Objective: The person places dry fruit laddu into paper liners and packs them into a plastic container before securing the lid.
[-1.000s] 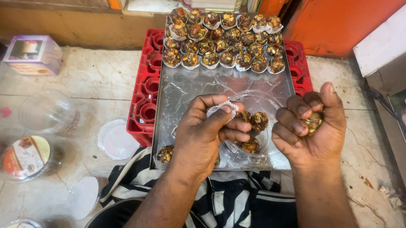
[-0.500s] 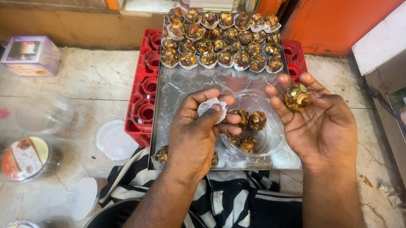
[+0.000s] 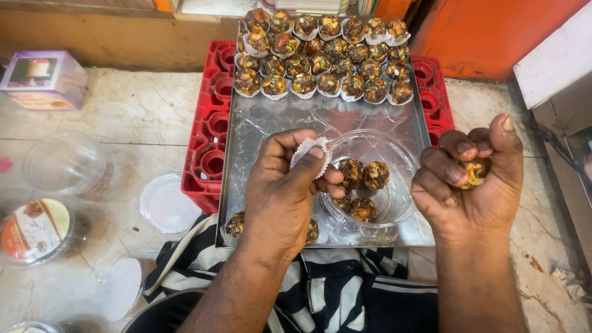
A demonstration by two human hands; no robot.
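The left hand (image 3: 287, 187) reached forward from the lower edge of the view, its back turned up to the camera and the forearm running straight up over a black-and-white striped cloth (image 3: 313, 296). Its thumb and forefinger were pinched together on a small white paper cup (image 3: 309, 150), held crumpled at the fingertips above the near rim of a clear plastic bowl (image 3: 373, 177); the other fingers curled under the palm. The right hand (image 3: 471, 185) was raised beside the bowl, wrist bent and palm turned inward. Its fingers were folded around a nut-studded sweet ball (image 3: 475, 171), of which only a little showed between the fingertips and the thumb, while the thumb stood upright above it. The two hands were near each other but apart, with the bowl between them.

Inside the bowl lay a few more sweet balls (image 3: 363, 174), loose and without cups. The bowl rested on a steel tray (image 3: 279, 118), which sat on a red plastic crate (image 3: 209, 137). Along the tray's far end stood rows of finished sweets in cups (image 3: 323, 55), packed close together. On the marble floor to the left lay a clear empty tub (image 3: 64, 164), a round lid (image 3: 164, 201) and a small box (image 3: 43, 79).
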